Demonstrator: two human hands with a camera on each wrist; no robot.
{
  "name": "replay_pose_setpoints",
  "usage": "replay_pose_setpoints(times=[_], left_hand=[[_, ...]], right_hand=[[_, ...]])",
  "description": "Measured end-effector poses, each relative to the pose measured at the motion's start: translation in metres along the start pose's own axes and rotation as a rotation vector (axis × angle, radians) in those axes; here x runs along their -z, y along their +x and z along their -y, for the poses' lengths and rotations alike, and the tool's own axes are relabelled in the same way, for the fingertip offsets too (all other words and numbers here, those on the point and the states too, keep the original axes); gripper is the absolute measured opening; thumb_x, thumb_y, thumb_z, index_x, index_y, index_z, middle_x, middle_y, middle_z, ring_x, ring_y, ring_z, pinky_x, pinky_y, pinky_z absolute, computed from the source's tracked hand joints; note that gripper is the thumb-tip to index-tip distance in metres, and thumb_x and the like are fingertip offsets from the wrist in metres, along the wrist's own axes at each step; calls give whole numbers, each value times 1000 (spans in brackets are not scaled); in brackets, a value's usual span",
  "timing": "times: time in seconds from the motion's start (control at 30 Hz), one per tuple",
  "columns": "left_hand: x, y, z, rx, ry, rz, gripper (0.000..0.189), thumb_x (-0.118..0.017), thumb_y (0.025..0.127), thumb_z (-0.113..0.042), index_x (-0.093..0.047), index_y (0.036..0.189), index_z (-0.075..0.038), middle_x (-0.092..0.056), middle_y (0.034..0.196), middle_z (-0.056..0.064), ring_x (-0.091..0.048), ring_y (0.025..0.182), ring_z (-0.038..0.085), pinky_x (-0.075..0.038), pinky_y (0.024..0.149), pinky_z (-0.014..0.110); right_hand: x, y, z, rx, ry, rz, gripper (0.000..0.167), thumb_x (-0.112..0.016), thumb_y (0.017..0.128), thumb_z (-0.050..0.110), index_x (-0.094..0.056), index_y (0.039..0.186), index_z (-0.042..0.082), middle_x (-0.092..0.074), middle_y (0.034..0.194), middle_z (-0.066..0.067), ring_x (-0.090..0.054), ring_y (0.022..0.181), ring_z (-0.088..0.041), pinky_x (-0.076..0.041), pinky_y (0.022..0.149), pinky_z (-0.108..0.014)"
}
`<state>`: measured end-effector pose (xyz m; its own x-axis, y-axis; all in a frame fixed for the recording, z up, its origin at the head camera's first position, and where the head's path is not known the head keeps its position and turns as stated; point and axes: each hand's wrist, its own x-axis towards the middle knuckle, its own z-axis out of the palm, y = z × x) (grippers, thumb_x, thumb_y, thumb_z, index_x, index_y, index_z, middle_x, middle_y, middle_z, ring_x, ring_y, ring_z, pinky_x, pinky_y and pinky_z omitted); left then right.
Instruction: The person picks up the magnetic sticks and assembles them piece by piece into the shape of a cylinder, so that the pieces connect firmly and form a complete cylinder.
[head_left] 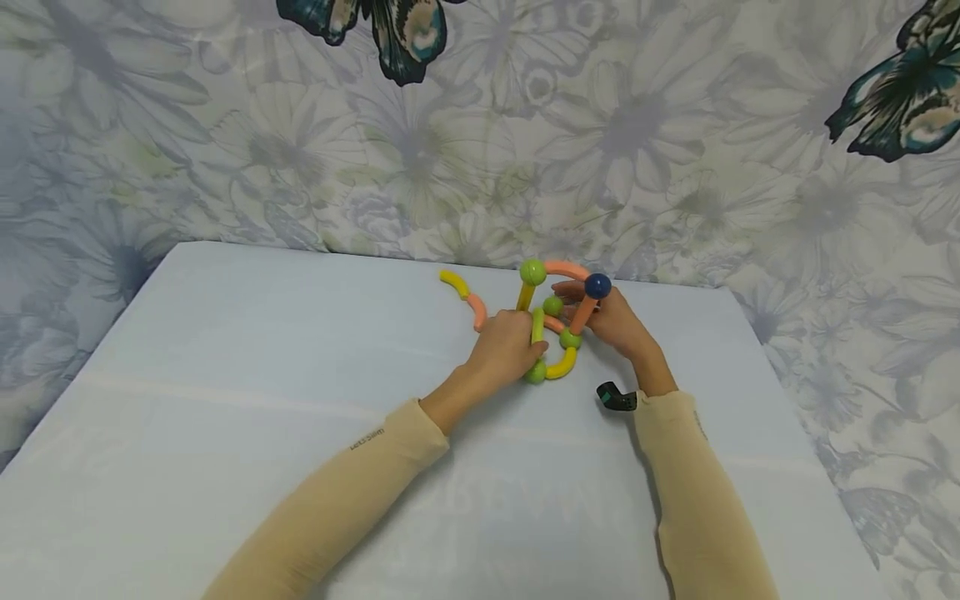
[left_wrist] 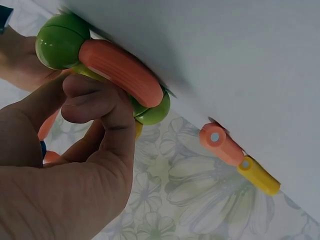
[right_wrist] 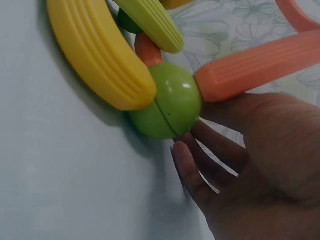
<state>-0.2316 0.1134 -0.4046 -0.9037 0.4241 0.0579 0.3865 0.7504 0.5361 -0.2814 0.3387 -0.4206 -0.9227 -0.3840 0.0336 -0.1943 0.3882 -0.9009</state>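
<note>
A construction-toy frame of curved rods and balls stands at the far side of the table, with my hands on either side. My left hand holds its light green rod between thumb and fingers; in the left wrist view the curled fingers hide that rod. Close by are a lower green ball and a yellow rod. My right hand reaches behind the orange upright rod, its fingers loosely extended near a green ball. A dark blue ball and a green ball top the frame.
Left of the frame lie a loose yellow rod and an orange rod, end to end. A black device sits at my right wrist. The white table ends at a flower-patterned wall just behind the frame.
</note>
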Motion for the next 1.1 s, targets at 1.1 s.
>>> replay_pose_setpoints(times=[1.1], left_hand=[[-6, -1, 4, 48, -290, -2, 27, -77, 93, -15, -61, 75, -3, -46, 62, -2, -48, 56, 13, -34, 50, 20]], right_hand=[[20, -53, -3, -227, -55, -356, 47, -76, 99, 31, -66, 138, 7, -69, 131, -15, -71, 109, -13, -58, 97, -30]])
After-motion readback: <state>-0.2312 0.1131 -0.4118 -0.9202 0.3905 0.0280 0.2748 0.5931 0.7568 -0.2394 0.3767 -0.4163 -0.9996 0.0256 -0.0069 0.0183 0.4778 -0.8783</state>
